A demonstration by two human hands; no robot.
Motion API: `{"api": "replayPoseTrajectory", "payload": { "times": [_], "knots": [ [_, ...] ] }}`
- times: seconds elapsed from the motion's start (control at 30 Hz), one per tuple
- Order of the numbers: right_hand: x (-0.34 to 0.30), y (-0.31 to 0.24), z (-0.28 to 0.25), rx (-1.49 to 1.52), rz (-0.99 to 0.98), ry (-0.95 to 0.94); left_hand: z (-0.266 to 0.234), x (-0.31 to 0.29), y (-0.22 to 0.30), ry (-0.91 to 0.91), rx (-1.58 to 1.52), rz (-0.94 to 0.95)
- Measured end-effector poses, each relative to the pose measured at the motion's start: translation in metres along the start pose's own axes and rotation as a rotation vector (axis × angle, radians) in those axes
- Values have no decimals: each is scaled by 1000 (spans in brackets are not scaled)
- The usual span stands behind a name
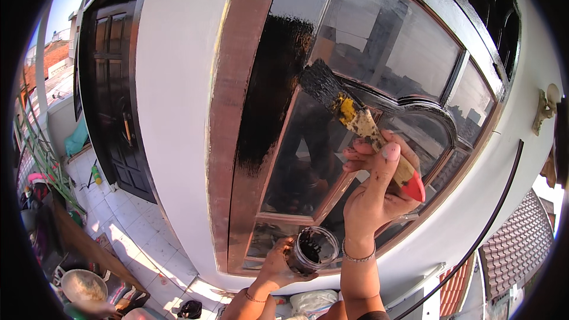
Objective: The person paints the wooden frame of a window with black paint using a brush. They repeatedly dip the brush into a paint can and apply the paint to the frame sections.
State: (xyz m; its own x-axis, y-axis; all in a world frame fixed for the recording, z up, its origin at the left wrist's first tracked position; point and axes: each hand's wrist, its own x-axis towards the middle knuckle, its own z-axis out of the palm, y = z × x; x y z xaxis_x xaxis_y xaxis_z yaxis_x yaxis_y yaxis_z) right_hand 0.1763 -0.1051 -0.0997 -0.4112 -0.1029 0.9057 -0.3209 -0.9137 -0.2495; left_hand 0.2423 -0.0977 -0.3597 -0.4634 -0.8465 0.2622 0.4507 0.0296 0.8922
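My right hand [382, 184] is closed around the wooden handle of a paintbrush [349, 109], which has a red end and black-coated bristles. The bristle tip meets, or lies very near, the frame of a glazed window [284, 77]. Glossy black paint covers the upper part of this frame; lower down, the wood shows brown with streaky black edges. Lower in view, my left hand [278, 266] grips a clear jar [317, 250] with black paint inside. The jar's open mouth faces me, below the brush.
A brown outer frame strip [228, 124] borders the white wall [175, 83]. At left stands a dark door [115, 95] above a tiled floor [127, 225]. A pan [85, 286] and clutter lie at lower left. A black hose [495, 219] curves along the right, near tiled roofs [515, 249].
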Motion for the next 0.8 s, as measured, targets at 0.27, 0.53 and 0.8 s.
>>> {"api": "replayPoseTrajectory", "payload": {
  "times": [0.27,0.53,0.8],
  "knots": [
    [17,22,-23,-109,13,105,-13,1,-18,15,166,55],
    [21,16,-27,-255,-343,-148,-12,11,-18,138,-499,-306],
    [-13,22,-21,-904,-840,-594,-13,6,-27,16,260,22]
  ]
}}
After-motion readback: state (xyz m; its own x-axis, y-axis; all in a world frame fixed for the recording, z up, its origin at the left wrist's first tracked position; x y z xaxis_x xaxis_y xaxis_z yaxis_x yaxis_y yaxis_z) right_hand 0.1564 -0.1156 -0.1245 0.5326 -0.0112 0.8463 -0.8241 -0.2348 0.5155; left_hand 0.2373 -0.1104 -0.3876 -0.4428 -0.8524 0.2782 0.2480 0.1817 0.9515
